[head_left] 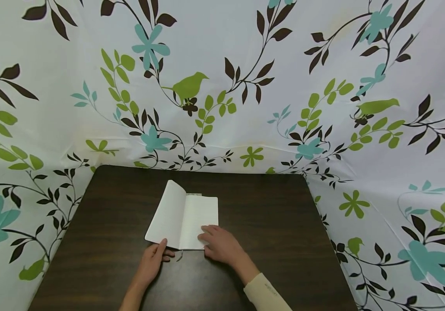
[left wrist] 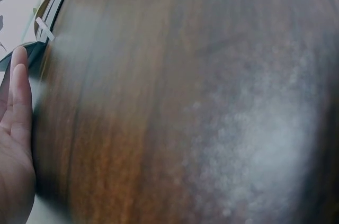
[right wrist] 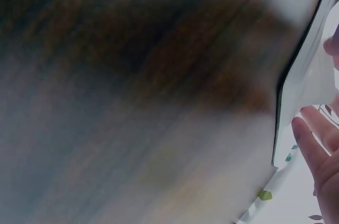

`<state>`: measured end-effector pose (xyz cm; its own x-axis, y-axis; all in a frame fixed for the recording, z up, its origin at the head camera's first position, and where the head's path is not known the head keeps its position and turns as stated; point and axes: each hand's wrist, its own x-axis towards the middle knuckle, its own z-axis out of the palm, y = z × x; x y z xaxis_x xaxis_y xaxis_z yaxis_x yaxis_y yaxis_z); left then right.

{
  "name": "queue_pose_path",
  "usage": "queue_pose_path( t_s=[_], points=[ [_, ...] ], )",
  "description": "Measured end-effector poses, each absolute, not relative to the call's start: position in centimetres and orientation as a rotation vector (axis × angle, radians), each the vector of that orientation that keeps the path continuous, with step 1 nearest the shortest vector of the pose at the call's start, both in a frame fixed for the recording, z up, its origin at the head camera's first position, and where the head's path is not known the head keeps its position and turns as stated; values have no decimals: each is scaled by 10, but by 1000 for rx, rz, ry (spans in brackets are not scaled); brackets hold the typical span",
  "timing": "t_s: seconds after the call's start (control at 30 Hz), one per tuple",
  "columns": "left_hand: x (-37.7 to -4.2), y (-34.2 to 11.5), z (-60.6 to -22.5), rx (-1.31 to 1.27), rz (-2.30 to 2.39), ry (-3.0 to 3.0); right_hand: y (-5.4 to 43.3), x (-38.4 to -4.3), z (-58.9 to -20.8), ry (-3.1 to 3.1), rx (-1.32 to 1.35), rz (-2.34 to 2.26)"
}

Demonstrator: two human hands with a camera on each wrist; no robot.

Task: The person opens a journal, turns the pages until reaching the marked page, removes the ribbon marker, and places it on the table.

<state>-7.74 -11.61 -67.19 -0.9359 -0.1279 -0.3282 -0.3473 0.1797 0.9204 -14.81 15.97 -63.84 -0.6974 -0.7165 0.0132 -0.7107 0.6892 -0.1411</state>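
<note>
An open notebook [head_left: 201, 218] with blank white pages lies on the dark table. Its left side [head_left: 168, 216] is raised and tilted. My left hand [head_left: 150, 263] holds that side at the lower edge, thumb on the page and fingers beneath. In the left wrist view, the fingertips of the left hand [left wrist: 16, 107] meet the dark cover [left wrist: 36, 54]. My right hand [head_left: 224, 246] rests with extended fingers on the lower right page, its thumb near the bottom edge. The right wrist view shows its fingers [right wrist: 312, 144] over the white page. A thin ribbon [head_left: 179, 256] hangs below the spine.
The dark wood-grain table [head_left: 277, 233] extends on both sides of the notebook. Behind it and along its sides hangs a white cloth [head_left: 214, 43] printed with leaves, flowers and birds. A small pale tab [head_left: 194, 194] shows at the notebook's top edge.
</note>
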Motion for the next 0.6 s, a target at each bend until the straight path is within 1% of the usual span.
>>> queue_pose_path(
  t_s=[0.33,0.6],
  points=[
    [-79,-114,-675,-435,1872,2268,163,-145,-643,2869,-1159,-194],
    [-77,-113,-675,-454,1898,2251,166,-154,-643,3064,-924,-460]
  ],
)
